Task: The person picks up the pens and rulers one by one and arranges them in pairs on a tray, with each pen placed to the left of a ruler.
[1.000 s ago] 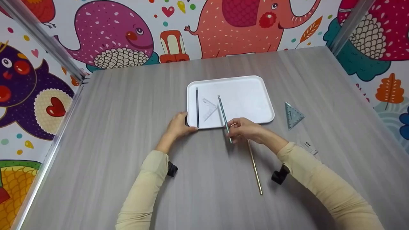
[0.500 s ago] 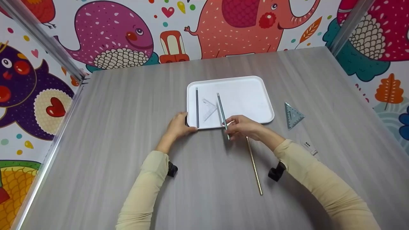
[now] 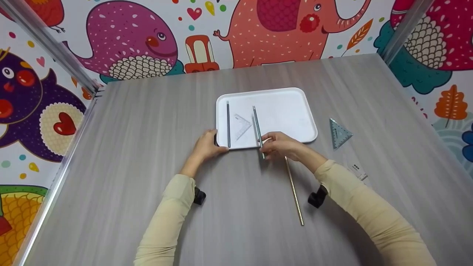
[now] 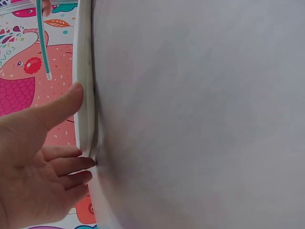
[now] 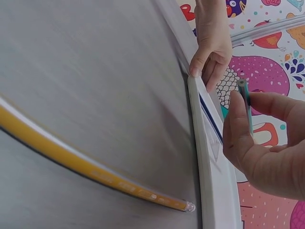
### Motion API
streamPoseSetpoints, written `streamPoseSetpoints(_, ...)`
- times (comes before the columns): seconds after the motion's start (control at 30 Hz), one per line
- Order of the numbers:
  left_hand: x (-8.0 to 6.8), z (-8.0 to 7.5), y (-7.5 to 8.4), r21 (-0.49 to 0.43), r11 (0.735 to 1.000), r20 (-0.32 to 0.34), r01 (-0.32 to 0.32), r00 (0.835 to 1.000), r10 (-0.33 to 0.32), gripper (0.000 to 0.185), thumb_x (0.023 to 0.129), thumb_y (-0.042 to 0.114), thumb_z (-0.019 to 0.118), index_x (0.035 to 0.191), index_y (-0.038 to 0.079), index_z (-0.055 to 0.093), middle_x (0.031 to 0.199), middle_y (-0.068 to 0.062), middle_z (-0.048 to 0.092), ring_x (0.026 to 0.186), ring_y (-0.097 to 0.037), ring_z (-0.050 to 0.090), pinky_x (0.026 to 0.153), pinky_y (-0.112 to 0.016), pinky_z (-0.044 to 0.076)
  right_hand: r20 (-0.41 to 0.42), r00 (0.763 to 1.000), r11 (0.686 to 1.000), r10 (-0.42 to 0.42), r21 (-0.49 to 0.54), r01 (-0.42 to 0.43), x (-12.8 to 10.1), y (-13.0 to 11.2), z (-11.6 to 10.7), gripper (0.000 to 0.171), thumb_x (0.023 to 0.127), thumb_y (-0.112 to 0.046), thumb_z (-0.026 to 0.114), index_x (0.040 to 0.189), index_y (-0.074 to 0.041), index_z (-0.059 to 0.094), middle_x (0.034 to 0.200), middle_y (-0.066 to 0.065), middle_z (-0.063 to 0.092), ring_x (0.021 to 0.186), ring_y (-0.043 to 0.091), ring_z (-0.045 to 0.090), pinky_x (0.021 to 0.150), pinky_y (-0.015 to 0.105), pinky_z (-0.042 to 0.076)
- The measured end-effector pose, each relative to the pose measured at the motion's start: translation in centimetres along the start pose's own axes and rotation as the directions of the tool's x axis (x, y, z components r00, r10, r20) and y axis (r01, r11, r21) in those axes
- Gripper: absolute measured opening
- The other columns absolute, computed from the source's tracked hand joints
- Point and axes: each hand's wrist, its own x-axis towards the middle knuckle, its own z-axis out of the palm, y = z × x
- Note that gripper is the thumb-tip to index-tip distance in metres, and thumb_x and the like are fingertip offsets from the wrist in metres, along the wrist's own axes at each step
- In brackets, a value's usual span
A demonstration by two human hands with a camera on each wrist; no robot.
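My left hand [image 3: 207,144] holds the near left corner of the white tray [image 3: 286,111], its thumb on the near rim and its fingers along the left side. Between the thumb and fingers of my right hand [image 3: 283,146] is a teal pencil [image 3: 257,122], pinched near its lower end, tilted over the tray's near rim. In the right wrist view the pencil's end [image 5: 243,83] points up past the fingertips. Inside the tray lie a dark pencil [image 3: 228,125], along the left side, and a clear triangle ruler [image 3: 244,130]. A yellow pencil [image 3: 294,194] rests on the table below my right hand.
To the right of the tray a bluish triangle ruler [image 3: 335,136] lies on the grey wood table [image 3: 159,111]. Another clear ruler [image 3: 357,170] is partly hidden by my right sleeve. Cartoon-printed walls [image 3: 129,37] border the table at the back and sides.
My right hand has moved slightly away from me and to the left, carrying the teal pencil farther over the tray. The left hand and tray have stayed in place.
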Motion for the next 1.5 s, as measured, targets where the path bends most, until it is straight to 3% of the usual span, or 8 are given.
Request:
streamPoseSetpoints(0.17, 0.1, 0.0, -0.2, -0.006, 1.0, -0.003, -0.024, 1.0, 0.024, 0.061, 0.069, 0.016, 0.077, 0.121, -0.006, 0.052, 0.119, -0.024, 0.053, 0.11, -0.035, 0.05, 0.097, -0.043, 0.036, -0.006, 1.0, 1.0, -0.004, 0.008, 0.005, 0.1, 0.0, -0.1, 0.044, 0.079, 0.003, 0.054, 0.119, 0.011, 0.036, 0.073, -0.001, 0.055, 0.055, 0.007, 0.057, 0.059, 0.023, 0.052)
streamPoseSetpoints(0.53, 0.2, -0.1, 0.1, 0.008, 1.0, 0.016, 0.002, 1.0, -0.002, 0.065, 0.069, 0.018, 0.077, 0.123, -0.007, 0.05, 0.122, -0.025, 0.051, 0.113, -0.035, 0.048, 0.098, -0.042, 0.035, -0.061, 0.998, 0.999, 0.025, 0.039, -0.023, 1.4, -0.3, -0.5, 0.041, 0.081, 0.006, 0.054, 0.117, 0.009, 0.037, 0.069, -0.001, 0.059, 0.055, 0.006, 0.056, 0.054, 0.019, 0.051)
streamPoseSetpoints(0.83, 0.2, -0.2, 0.1, 0.016, 1.0, 0.024, 0.009, 1.0, -0.009, 0.065, 0.069, 0.019, 0.078, 0.123, -0.006, 0.05, 0.123, -0.024, 0.051, 0.114, -0.035, 0.047, 0.099, -0.042, 0.035, -0.121, 0.992, 0.999, 0.048, -0.008, -0.05, 2.6, -0.7, -0.8, 0.043, 0.08, 0.006, 0.054, 0.12, 0.009, 0.036, 0.072, 0.002, 0.057, 0.057, 0.008, 0.057, 0.055, 0.019, 0.051)
streamPoseSetpoints(1.23, 0.3, -0.2, 0.1, 0.03, 1.0, 0.023, 0.002, 1.0, -0.003, 0.066, 0.069, 0.019, 0.078, 0.123, -0.007, 0.05, 0.122, -0.026, 0.051, 0.111, -0.035, 0.048, 0.098, -0.042, 0.036, -0.161, 0.986, 0.998, 0.055, 0.006, -0.054, 3.5, -0.7, -0.9, 0.043, 0.081, 0.003, 0.053, 0.121, 0.009, 0.038, 0.073, 0.002, 0.053, 0.057, 0.007, 0.054, 0.054, 0.018, 0.05)
streamPoseSetpoints(1.5, 0.2, -0.2, 0.3, 0.035, 0.999, 0.026, 0.012, 1.0, -0.012, 0.066, 0.07, 0.019, 0.078, 0.124, -0.008, 0.049, 0.124, -0.027, 0.049, 0.113, -0.036, 0.048, 0.098, -0.042, 0.036, -0.211, 0.972, 0.994, 0.102, -0.027, -0.11, 4.4, -1.2, -0.9, 0.045, 0.083, 0.001, 0.053, 0.125, 0.007, 0.039, 0.078, 0.004, 0.051, 0.057, 0.007, 0.053, 0.054, 0.017, 0.05)
